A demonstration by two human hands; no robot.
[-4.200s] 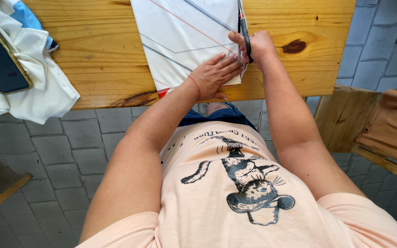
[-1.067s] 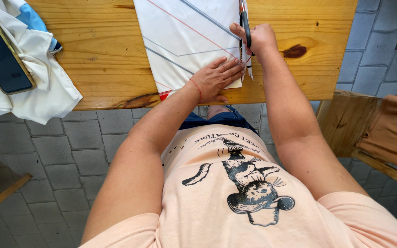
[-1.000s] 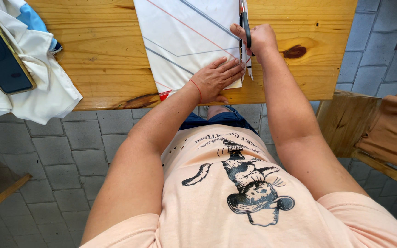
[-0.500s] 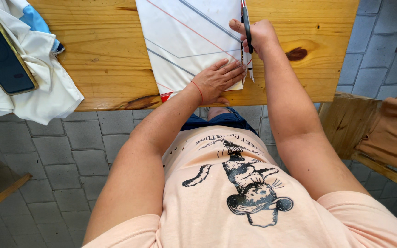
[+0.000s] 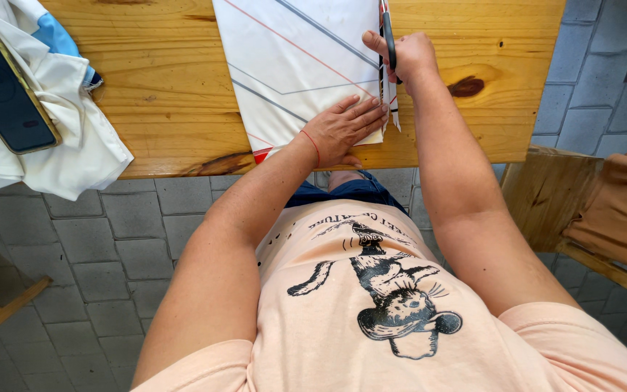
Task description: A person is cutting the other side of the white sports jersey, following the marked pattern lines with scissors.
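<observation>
Right hand gripping dark-handled scissors, blades pointing away along the white sheet's right edge, left hand pressed flat, fingers spread, on its near corner, wooden table beneath.

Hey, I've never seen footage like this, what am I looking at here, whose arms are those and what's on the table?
This is one picture from a camera worn on a person's head, looking straight down, so the arms and the peach T-shirt belong to the wearer. No machine is involved, just two bare hands. The wooden table sits over a grey paved floor. On it lies a white sheet with red and grey lines. The left hand presses flat on the sheet's near edge. The right hand grips scissors at the sheet's right edge, where a thin strip hangs loose. At far left, a dark phone rests on white cloth.
</observation>
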